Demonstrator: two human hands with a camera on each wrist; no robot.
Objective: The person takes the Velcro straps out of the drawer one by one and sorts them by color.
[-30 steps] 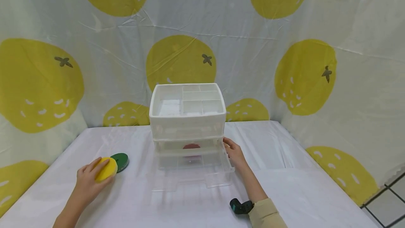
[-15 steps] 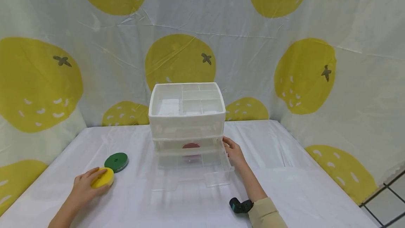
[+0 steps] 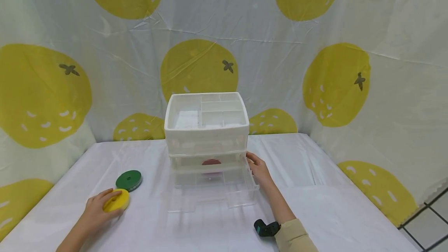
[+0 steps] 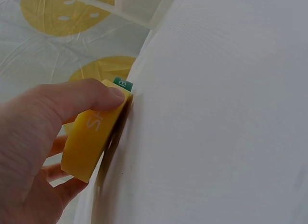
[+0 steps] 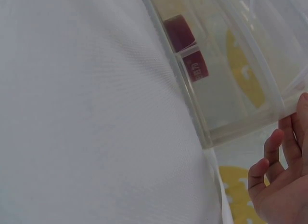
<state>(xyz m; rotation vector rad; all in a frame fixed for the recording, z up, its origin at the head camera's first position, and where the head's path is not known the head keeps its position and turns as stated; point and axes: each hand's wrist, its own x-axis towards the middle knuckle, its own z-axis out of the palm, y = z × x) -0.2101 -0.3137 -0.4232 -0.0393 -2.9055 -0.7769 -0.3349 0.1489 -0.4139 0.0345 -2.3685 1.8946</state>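
My left hand (image 3: 94,211) holds a thick yellow disc (image 3: 117,201) between thumb and fingers, close over the white cloth. White letters mark the yellow disc's edge, and in the left wrist view the thumb (image 4: 108,96) lies on that edge. Just beyond it lies a flat green disc (image 3: 129,181) with a small centre hole. At the right side of a white drawer unit (image 3: 206,141), the fingertips of my right hand (image 3: 260,171) touch the plastic; its other fingers are loosely bent in the right wrist view. A dark red disc (image 5: 179,33) shows through the clear plastic.
A clear drawer (image 3: 217,184) juts out from the unit's front. The unit's top is a divided tray (image 3: 187,118). A small black device (image 3: 266,228) sits by the right sleeve (image 3: 294,236). Lemon-printed cloth (image 3: 273,61) hangs behind and at the sides.
My left hand has drawn the yellow disc towards me and slightly left, off the green disc, which now shows whole. The right hand and drawer unit stay in place.
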